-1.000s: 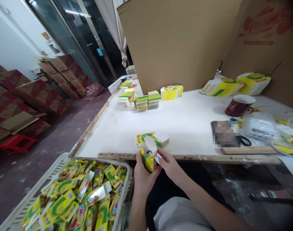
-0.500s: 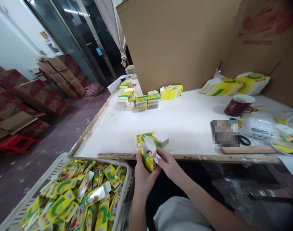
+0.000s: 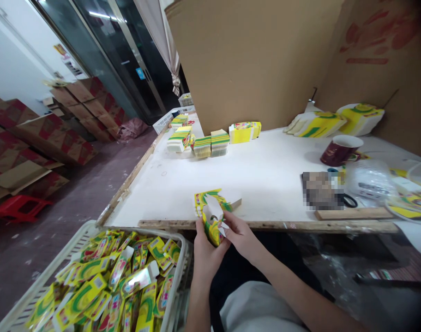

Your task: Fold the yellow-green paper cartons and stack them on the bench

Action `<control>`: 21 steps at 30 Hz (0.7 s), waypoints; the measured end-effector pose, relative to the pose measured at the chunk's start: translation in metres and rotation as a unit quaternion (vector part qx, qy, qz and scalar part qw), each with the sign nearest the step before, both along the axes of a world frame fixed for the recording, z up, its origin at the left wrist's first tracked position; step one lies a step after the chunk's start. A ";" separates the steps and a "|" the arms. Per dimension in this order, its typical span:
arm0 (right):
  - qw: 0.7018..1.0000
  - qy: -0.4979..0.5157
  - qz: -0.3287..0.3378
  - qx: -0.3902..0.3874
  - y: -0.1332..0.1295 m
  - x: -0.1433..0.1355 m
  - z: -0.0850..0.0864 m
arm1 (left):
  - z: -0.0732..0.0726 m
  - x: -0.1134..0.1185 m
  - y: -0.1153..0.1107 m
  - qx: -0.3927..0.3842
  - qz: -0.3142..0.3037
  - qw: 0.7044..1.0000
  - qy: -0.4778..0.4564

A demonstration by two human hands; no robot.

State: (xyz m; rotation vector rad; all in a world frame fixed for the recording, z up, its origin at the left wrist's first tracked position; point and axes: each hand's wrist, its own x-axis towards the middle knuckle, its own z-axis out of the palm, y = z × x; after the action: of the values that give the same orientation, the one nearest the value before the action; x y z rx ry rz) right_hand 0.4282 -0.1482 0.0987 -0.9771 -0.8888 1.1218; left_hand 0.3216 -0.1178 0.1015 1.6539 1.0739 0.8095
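My left hand [image 3: 207,249] is wrapped round a small yellow and green carton [image 3: 212,231] with its white inner flaps standing open at the top. The fingers of my right hand [image 3: 238,236] pinch a white flap at the carton's right side. Just behind the carton, a small pile of yellow printed cartons [image 3: 201,198] lies at the front edge of the white table [image 3: 266,175]. At lower left, a white plastic basket [image 3: 183,267] holds several yellow cartons [image 3: 89,290].
Stacks of flat cartons [image 3: 210,144] stand at the table's back. To the right are a maroon mug [image 3: 338,152], black scissor handles [image 3: 349,200], a plastic-wrapped item [image 3: 369,180] and a wooden strip [image 3: 352,213]. Cardboard boxes [image 3: 40,133] and a red stool [image 3: 20,207] stand at left.
The view has shifted slightly. The white flap at my right fingertips has moved a little closer in against the carton; both hands keep their hold.
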 end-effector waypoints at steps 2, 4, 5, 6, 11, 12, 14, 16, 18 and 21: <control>1.000 -0.003 0.000 -0.002 0.000 0.000 0.000 | -0.003 0.000 0.000 0.003 0.009 1.000 -0.003; 1.000 -0.006 0.001 -0.004 0.000 0.000 0.001 | -0.004 0.001 0.000 0.006 0.014 1.000 -0.003; 1.000 -0.006 0.001 -0.005 0.001 -0.001 0.001 | -0.005 0.001 0.000 0.007 0.014 1.000 -0.004; 1.000 -0.006 0.002 -0.006 0.001 -0.001 0.001 | -0.005 0.001 0.000 0.008 0.015 1.000 -0.006; 1.000 -0.014 -0.008 -0.007 0.000 0.000 0.004 | 0.000 0.000 -0.001 0.012 0.020 1.000 0.004; 1.000 -0.018 -0.014 -0.005 0.000 0.001 0.004 | 0.001 -0.001 -0.001 0.015 0.021 1.000 0.010; 0.999 -0.023 -0.024 -0.002 0.000 0.001 0.005 | 0.002 -0.001 -0.001 0.026 0.019 0.999 0.024; 0.999 -0.026 -0.025 0.001 0.000 0.002 0.006 | 0.002 -0.001 -0.001 0.037 0.019 0.998 0.038; 0.999 -0.028 -0.020 -0.001 0.000 0.003 0.006 | 0.002 -0.002 -0.001 0.041 0.023 0.998 0.051; 1.000 -0.019 -0.008 -0.005 -0.001 0.004 0.008 | 0.002 -0.002 0.000 0.047 0.032 0.996 0.068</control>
State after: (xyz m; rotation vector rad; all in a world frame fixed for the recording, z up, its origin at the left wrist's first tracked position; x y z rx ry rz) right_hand 0.4320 -0.1487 0.1064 -1.0153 -0.9040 1.0981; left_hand 0.3196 -0.1174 0.1031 1.7830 1.2030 0.8093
